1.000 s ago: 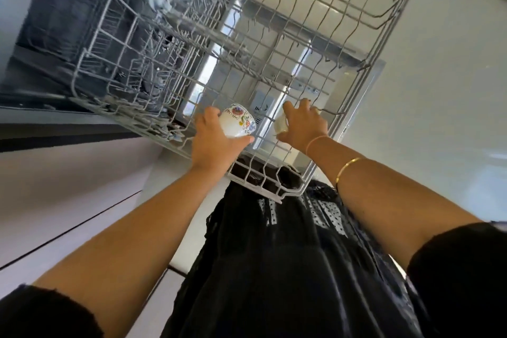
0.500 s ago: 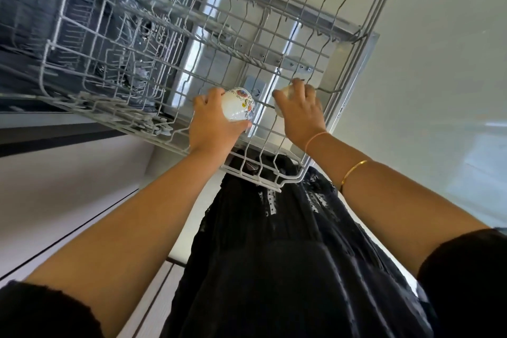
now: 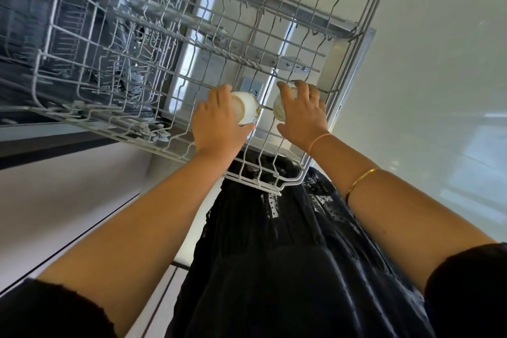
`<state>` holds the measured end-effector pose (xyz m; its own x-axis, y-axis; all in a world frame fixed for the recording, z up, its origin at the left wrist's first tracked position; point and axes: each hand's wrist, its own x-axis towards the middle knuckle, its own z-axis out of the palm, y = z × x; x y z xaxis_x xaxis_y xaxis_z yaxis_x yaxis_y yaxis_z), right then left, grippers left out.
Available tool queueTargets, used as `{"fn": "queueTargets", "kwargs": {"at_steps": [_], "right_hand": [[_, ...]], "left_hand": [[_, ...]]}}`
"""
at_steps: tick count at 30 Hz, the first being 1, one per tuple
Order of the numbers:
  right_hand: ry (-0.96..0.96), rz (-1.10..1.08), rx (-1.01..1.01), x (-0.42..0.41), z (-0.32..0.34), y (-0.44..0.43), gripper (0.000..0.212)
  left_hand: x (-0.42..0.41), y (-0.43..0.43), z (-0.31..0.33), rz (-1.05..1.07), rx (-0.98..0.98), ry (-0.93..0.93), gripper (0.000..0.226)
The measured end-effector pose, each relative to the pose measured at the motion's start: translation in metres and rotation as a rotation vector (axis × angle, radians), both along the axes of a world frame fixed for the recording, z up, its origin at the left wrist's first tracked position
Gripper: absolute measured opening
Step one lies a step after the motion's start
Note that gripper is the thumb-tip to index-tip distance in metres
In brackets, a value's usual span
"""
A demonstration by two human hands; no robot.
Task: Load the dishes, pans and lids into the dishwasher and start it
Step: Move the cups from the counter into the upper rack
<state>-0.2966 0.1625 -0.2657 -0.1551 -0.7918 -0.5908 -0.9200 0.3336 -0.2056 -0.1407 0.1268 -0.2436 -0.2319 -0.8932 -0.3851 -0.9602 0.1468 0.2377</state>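
The left hand (image 3: 219, 123) gripped a white flowered cup (image 3: 247, 110), and the right hand (image 3: 303, 114) curled round a second white cup (image 3: 279, 110) just beside it. The wire dishwasher rack (image 3: 290, 180) lay under both hands.

Two cups side by side in the near right part of the pulled-out rack.

My left hand (image 3: 216, 126) holds the left cup (image 3: 245, 110) and my right hand (image 3: 304, 115) holds the right cup (image 3: 279, 108) just beside it, the two close but apart, both inside the rack (image 3: 255, 184) behind its front rim; whether either rests on the wires I cannot tell. The rack stands out from the dishwasher tub (image 3: 22, 22) on my left. The open door (image 3: 338, 49) lies flat below the rack. The floor (image 3: 439, 63) lies right of the door, a cabinet front (image 3: 55, 195) at near left, and my skirt (image 3: 274, 255) hangs under the rack's near corner.
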Motion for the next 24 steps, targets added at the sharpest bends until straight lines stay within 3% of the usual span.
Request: {"fn": "queueTargets", "kwargs": {"at_steps": [3, 8, 18, 24], "right_hand": [[-0.032, -0.033, -0.015, 0.001, 0.003, 0.0, 0.085], [-0.053, -0.029, -0.04, -0.001, 0.007, 0.0, 0.085], [-0.086, -0.046, -0.04, 0.004, 0.004, 0.002, 0.08], [-0.053, -0.02, -0.046, 0.011, 0.001, 0.005, 0.082]], "left_hand": [[-0.008, -0.002, -0.004, -0.102, -0.102, 0.007, 0.074], [-0.02, -0.016, -0.022, -0.206, -0.086, -0.032, 0.072], [-0.026, -0.022, -0.04, -0.224, 0.175, -0.026, 0.098], [-0.031, -0.023, -0.037, -0.158, 0.194, -0.081, 0.11]]}}
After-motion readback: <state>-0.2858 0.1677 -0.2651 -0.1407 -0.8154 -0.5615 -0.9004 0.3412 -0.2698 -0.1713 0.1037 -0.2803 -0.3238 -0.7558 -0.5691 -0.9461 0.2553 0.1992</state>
